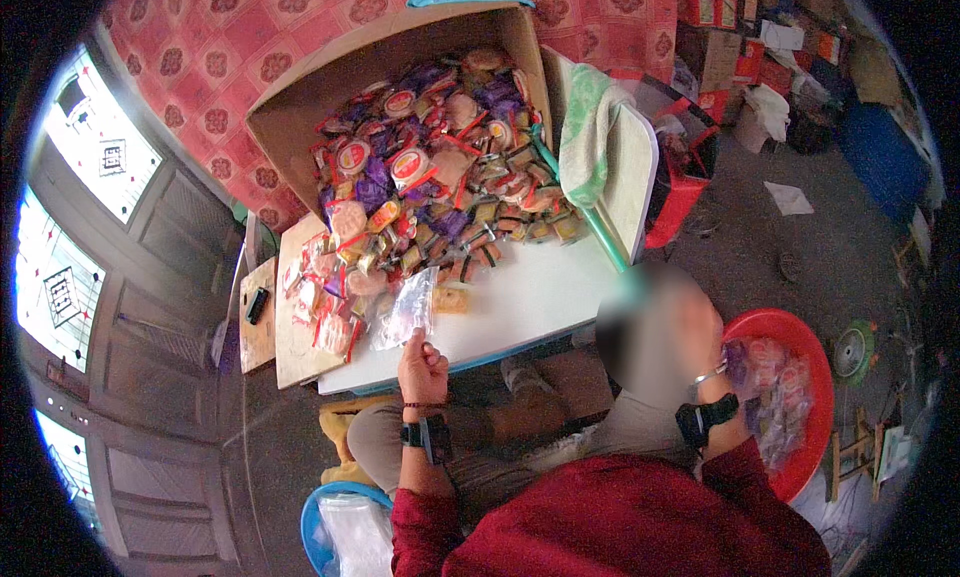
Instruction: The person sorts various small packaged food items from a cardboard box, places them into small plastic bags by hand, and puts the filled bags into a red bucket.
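At the near edge of the table, my left hand (424, 369) is closed, with thumb and fingers pinching a clear plastic bag (408, 305). The bag lies at the front of a heap of small wrapped snacks (410, 192). These spill from a cardboard box (290, 137) tipped on its side onto the white tabletop (500, 317). One yellowish packet (452, 299) lies just right of the bag. Over my right knee, beside the red basin, is my right hand (702, 327); a smeared patch hides its fingers and anything in them.
A red basin (822, 407) at the right holds filled clear bags. Lower left, a blue basin (312, 512) holds clear plastic bags (355, 537). A green pole (605, 239) and a green-white towel (590, 127) are at the table's right side. Boxes (720, 62) clutter the far right.
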